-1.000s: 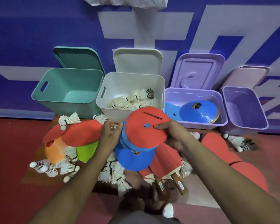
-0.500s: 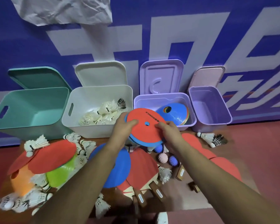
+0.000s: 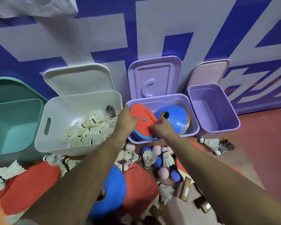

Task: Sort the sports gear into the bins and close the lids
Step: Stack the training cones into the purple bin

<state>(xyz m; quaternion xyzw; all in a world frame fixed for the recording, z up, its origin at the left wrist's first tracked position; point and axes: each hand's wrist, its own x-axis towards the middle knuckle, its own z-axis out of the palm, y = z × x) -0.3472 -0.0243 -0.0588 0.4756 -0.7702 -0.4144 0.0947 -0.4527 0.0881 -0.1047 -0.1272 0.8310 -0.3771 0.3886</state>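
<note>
In your head view, your left hand (image 3: 126, 120) grips the left edge of the red disc (image 3: 141, 129). Your right hand (image 3: 163, 131) pinches its near edge. The disc sits low in the middle purple bin (image 3: 194, 132), beside the blue cones (image 3: 177, 119). It is round, so it has no long way, and its flat face tips up toward you. I think lots is left: paddles (image 3: 31, 184), spiky balls (image 3: 163, 173) and shuttlecocks (image 3: 214, 143) lie on the floor, and all 4 lids (image 3: 154, 75) stand open.

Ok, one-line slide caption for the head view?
Left hand and right hand hold a red-topped disc stack in the lavender bin beside stacked cones.
</note>
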